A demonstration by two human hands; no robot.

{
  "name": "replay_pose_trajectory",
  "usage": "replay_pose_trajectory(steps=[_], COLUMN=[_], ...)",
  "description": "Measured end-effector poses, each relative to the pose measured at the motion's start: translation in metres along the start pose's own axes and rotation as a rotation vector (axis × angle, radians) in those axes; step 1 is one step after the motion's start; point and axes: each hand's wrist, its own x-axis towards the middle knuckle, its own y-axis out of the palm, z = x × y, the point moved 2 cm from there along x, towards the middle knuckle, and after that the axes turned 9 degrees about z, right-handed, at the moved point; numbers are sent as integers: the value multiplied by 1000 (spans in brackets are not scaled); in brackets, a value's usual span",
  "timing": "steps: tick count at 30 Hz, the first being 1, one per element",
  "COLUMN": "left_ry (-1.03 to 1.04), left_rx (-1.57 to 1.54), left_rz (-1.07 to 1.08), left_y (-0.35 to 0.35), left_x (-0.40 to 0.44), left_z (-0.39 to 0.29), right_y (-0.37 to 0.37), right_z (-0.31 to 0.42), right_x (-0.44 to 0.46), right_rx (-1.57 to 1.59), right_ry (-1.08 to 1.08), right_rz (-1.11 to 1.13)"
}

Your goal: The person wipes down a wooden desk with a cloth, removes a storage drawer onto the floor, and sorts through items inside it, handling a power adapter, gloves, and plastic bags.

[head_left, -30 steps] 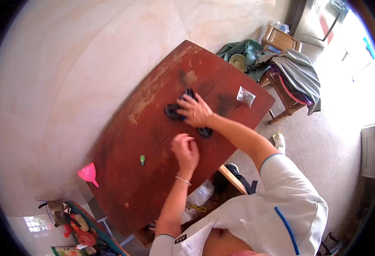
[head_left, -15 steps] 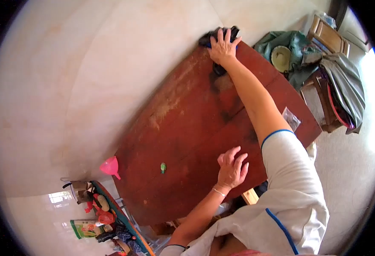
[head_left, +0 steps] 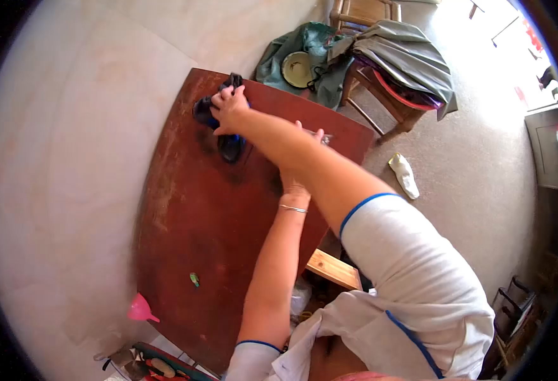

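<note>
A crumpled black cloth point(head_left: 231, 147) lies on the red-brown table point(head_left: 190, 209) near its far left corner. My right hand point(head_left: 230, 111) presses on the cloth and holds it, fingers spread over it. My left hand point(head_left: 297, 181), with a bracelet at the wrist, reaches under my right forearm, which hides part of it. Its visible fingertips are apart, beside the small clear plastic bag point(head_left: 327, 138), which is mostly covered. Whether they touch the bag is unclear. A small green object point(head_left: 194, 279) lies on the table's near part.
A pink funnel point(head_left: 140, 308) is at the table's left edge. An open wooden drawer point(head_left: 334, 269) is below the near edge. Beyond the table are a green sack point(head_left: 272, 60), a bowl point(head_left: 298, 69) and a chair with a grey cloth point(head_left: 406, 56). A pale wall point(head_left: 75, 165) borders the left.
The black cloth, under my right hand, went to the far corner by the wall and has come back slightly onto the tabletop. My left hand has moved forward, beneath my right forearm, towards the plastic bag.
</note>
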Motion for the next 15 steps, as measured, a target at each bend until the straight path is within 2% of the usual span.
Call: replay_pose_trajectory(steps=[1, 2, 3, 5, 8, 13, 15], left_ry=[57, -50, -47, 23, -129, -534, -689], left_rx=[-39, -78, 44, 33, 84, 85, 35], left_rz=[29, 39, 32, -34, -64, -139, -203], left_y=[2, -2, -19, -33, -75, -118, -122], left_x=[-6, -18, -29, -66, -138, -287, -336], left_z=[8, 8, 1, 5, 17, 47, 46], right_y=[2, 12, 20, 31, 56, 79, 101], right_z=[-13, -23, -33, -47, -61, -72, -66], right_x=[-26, -36, -44, -70, -118, -216, -247], right_rx=[5, 39, 78, 68, 148, 234, 248], right_ry=[-26, -38, -48, -41, 10, 280, 423], right_rz=[-105, -150, -195, -260, -452, -518, -644])
